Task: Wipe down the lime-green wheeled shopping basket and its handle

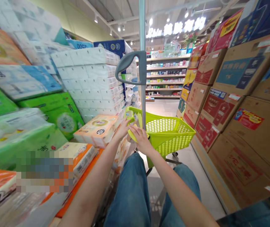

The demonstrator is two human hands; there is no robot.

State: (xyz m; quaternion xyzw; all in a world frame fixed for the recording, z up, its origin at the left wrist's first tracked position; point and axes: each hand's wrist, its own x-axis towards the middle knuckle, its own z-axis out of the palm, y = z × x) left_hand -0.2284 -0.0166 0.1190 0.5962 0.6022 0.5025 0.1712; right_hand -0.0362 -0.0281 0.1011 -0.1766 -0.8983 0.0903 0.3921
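My left hand (pixel 122 128) is closed at the lower edge of a small green package (pixel 129 116), beside the near left side of the lime-green basket cart (pixel 172 143). Just right of it, my right hand (pixel 140 137) has its fingers bent over a yellow item (pixel 132 135), too small to name. Both hands are close together, left of the cart's upright pole (pixel 143 104). A grey looped handle (pixel 130 68) sits higher on that pole. My palms are hidden.
Packs of tissue (pixel 87 82) are stacked along the left, with an orange-and-white pack (pixel 98 126) near my left arm. Cardboard cartons (pixel 250 138) line the right side. Stocked shelves (pixel 165 74) stand beyond the aisle. My knees flank the cart's near end.
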